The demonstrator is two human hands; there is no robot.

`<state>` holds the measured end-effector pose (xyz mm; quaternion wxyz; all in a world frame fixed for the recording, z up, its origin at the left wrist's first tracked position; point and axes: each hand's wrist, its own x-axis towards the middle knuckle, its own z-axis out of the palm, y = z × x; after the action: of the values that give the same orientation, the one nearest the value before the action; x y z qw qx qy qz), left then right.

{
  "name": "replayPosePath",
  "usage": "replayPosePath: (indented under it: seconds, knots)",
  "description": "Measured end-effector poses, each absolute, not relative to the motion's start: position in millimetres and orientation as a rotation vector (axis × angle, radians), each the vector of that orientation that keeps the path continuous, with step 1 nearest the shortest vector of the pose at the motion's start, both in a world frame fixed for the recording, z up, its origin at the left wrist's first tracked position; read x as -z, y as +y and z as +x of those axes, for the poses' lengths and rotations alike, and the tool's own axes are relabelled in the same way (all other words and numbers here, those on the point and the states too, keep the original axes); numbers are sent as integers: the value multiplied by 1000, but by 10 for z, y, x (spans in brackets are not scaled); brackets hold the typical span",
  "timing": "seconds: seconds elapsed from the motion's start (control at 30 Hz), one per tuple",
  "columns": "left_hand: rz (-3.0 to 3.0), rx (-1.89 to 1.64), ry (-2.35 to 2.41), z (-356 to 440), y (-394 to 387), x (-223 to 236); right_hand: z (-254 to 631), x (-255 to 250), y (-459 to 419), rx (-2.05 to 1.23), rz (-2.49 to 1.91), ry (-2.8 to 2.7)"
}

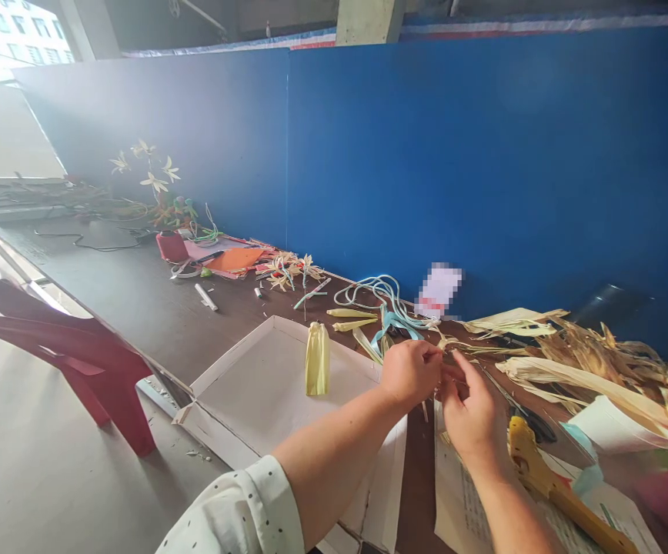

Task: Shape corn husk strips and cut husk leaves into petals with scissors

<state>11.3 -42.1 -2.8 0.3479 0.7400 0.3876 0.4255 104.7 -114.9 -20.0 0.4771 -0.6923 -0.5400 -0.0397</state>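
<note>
My left hand (412, 375) and my right hand (471, 415) meet above the dark table, fingertips close together. The left fingers are curled in a pinch. On the right, thumb and fingers close at the same spot, with the index finger stretched along it. A small pale piece (445, 343) shows just beyond the fingertips; what the fingers grip is mostly hidden. Left of the hands, a yellow-green strip of corn husk (318, 360) lies in a shallow white cardboard tray (265, 332). Just behind are light blue ribbon (395, 323) and rolled husk pieces (355, 326).
Dried corn husks (576, 373), a white cup (619, 423) and a yellow glue gun (559, 485) sit on the right. Husk flowers (288, 269) and a red thread spool (172, 247) lie farther left. A blue partition (484, 154) stands behind; a red chair (97, 377) is at left.
</note>
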Motion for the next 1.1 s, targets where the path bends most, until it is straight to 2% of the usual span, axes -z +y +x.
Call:
replayPosePath:
  seconds: [0.17,0.4,1.1]
  knots:
    - [1717,-1015,950,147,-358,88,1114,189,-1145,-203,-1600,-1083]
    - [1731,-986,898,165,-355,115,1160,59,-1182,48,-1707,-1132]
    - [2215,-997,1035,156,-437,93,1205,70,-1083,-87,-1747,-964]
